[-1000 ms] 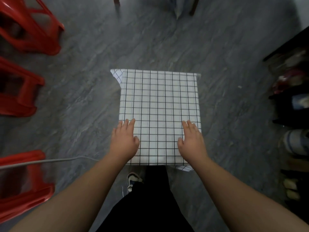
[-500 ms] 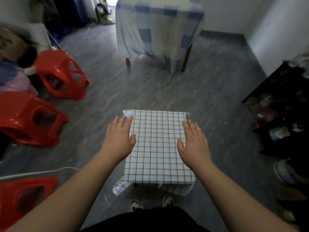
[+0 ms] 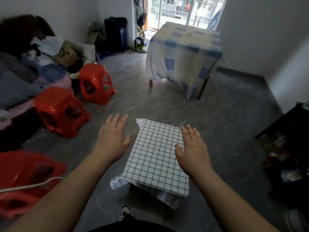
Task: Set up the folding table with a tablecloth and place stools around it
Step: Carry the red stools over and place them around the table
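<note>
Small low counter draped in a white black-grid tablecloth, standing on the grey marbled floor; cloth flat on top, corners hanging loose at the near side and one curled at the far left corner. Left of the tablecloth, three red plastic stools: one just left and beyond, a second further back from it, a third, blurred, at the near left with a white cable crossing in front. Beyond the tablecloth, a taller table under a blue-and-cream checked cover, with a bright barred window behind it. Far left of the tablecloth, a heap of clothes and bedding; to its right, a dark shelf crowded with indistinct things. Just below the tablecloth's near edge, a shoe on the floor.

Left hand raised off to the left of the tablecloth, over bare floor, fingers spread and empty. Right hand over the cloth's right edge, palm down, fingers apart, gripping nothing; contact with the cloth not clear.

Compared with a second ago: view lifted from straight down to across the room, both hands gone from lying flat on the cloth near its front edge, left one now clear of it altogether.
</note>
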A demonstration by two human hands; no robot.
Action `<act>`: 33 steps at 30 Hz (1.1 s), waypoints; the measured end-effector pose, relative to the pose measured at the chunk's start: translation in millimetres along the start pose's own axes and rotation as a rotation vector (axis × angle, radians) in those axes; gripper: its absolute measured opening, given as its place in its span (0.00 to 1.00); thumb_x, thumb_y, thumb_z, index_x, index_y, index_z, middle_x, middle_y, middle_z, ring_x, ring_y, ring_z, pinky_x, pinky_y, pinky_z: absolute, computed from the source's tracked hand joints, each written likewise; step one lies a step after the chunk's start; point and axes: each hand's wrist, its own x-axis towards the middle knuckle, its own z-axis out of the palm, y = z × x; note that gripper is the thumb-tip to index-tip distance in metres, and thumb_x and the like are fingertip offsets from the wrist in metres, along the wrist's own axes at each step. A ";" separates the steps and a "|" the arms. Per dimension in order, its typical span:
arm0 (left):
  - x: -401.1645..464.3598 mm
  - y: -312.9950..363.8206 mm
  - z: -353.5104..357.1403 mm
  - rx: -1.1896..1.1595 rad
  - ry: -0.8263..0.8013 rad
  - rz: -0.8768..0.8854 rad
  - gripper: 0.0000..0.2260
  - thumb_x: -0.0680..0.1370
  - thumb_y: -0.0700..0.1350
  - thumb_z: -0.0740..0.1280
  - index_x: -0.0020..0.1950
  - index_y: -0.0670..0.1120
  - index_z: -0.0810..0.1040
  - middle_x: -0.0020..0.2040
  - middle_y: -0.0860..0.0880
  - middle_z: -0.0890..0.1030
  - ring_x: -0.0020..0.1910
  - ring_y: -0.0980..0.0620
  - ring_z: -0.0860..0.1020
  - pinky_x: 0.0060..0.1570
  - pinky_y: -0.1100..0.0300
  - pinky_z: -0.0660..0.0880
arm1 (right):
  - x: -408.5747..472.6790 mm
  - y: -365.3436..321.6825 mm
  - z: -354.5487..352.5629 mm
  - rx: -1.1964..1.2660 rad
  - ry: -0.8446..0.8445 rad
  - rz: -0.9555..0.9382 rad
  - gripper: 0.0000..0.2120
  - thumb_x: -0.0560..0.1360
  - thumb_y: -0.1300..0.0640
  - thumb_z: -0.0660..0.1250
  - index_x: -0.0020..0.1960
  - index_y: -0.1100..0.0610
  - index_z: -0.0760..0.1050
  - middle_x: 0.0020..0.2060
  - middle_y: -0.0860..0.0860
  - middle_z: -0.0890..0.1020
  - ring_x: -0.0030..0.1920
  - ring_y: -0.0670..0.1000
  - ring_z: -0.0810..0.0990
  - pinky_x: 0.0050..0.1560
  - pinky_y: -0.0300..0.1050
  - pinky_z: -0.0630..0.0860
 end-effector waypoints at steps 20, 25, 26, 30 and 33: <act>-245.4 -221.4 -125.8 0.051 0.216 -0.607 0.33 0.74 0.52 0.64 0.78 0.49 0.61 0.78 0.40 0.62 0.77 0.38 0.57 0.74 0.40 0.58 | -61.6 -263.9 93.5 0.067 -0.125 -0.636 0.34 0.78 0.49 0.63 0.80 0.53 0.53 0.80 0.53 0.54 0.80 0.53 0.49 0.76 0.44 0.43; -297.3 -301.0 -173.2 0.082 0.261 -0.710 0.32 0.75 0.53 0.61 0.79 0.50 0.60 0.79 0.43 0.61 0.78 0.41 0.56 0.74 0.42 0.59 | -82.9 -390.7 142.8 0.102 -0.193 -0.738 0.34 0.78 0.50 0.62 0.80 0.52 0.52 0.80 0.52 0.53 0.80 0.54 0.49 0.77 0.51 0.52; -307.7 -319.6 -183.2 0.095 0.256 -0.724 0.32 0.74 0.54 0.60 0.79 0.50 0.60 0.78 0.43 0.61 0.78 0.41 0.56 0.74 0.42 0.59 | -87.9 -417.4 154.0 0.106 -0.208 -0.763 0.35 0.78 0.50 0.63 0.80 0.51 0.52 0.80 0.52 0.54 0.80 0.54 0.49 0.77 0.52 0.53; -341.3 -384.1 -212.9 0.105 0.213 -0.774 0.31 0.79 0.51 0.63 0.80 0.51 0.55 0.80 0.45 0.56 0.79 0.44 0.51 0.76 0.45 0.53 | -107.6 -510.5 191.3 0.119 -0.244 -0.854 0.34 0.77 0.50 0.63 0.80 0.52 0.54 0.79 0.53 0.57 0.79 0.56 0.52 0.76 0.56 0.58; -354.6 -423.4 -227.8 0.117 0.206 -0.821 0.31 0.80 0.52 0.61 0.80 0.52 0.52 0.81 0.46 0.54 0.80 0.45 0.49 0.77 0.46 0.52 | -118.8 -557.4 213.4 0.144 -0.284 -0.862 0.33 0.77 0.50 0.62 0.80 0.51 0.54 0.79 0.52 0.57 0.79 0.55 0.52 0.76 0.57 0.58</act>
